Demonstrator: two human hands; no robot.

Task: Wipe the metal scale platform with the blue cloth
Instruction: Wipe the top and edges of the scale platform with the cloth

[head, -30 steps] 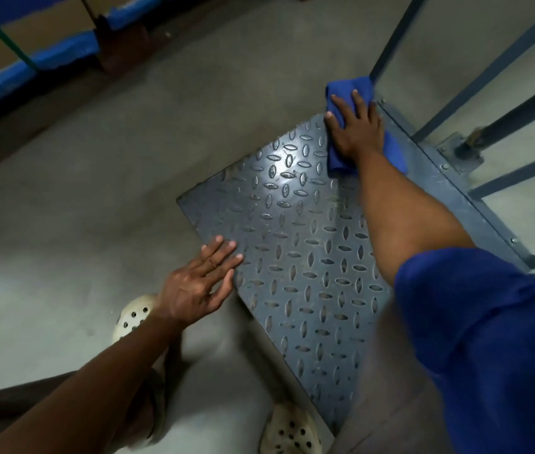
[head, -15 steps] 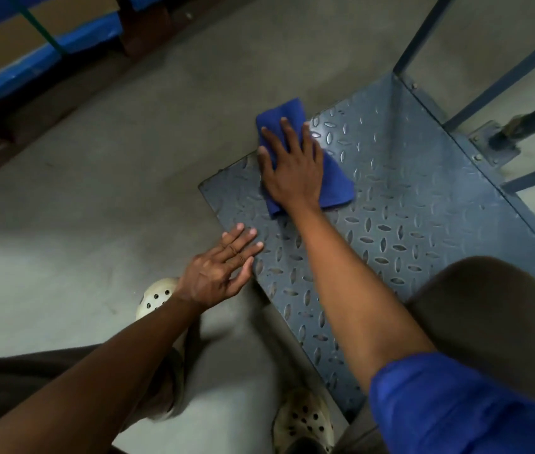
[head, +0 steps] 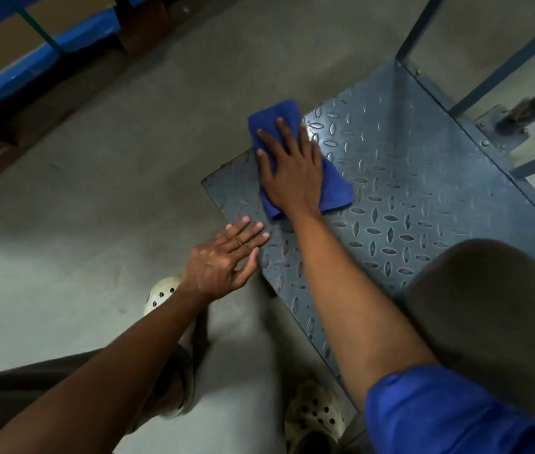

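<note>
Blue sleeve (head: pixel 456 417): it covers my right upper arm at the bottom right of the view, with the bare forearm reaching forward over the plate.
Shoes: two pale perforated clogs, one (head: pixel 315 417) just at the near corner of the plate, the other (head: pixel 161 293) on the floor under my left wrist.
Knee (head: pixel 495 309): grey-brown cloth, it hides the near right part of the plate.
Left hand (head: pixel 223 260): grip holds nothing; fingers are straight and close together, and the fingertips lie on the plate's left edge while the palm hangs over the floor.
Metal scale platform (head: pixel 400 204): grey-blue tread plate with raised lozenges, low on the floor, one corner pointing left.
Right hand (head: pixel 292 168): flat, fingers spread, palm down on the cloth, pressing it to the plate; no closed grip around it.
Blue cloth (head: pixel 334 188): folded, it lies on the plate's far left part, its far end at the plate's edge; it shows ahead of my fingertips and to the right of my palm.
Floor (head: pixel 112 191): grey concrete.
Rails (head: pixel 420 24): dark blue bars rise from the plate's far right side.
Pallet (head: pixel 4 149): brown wood at far left, carrying goods wrapped in blue.
</note>
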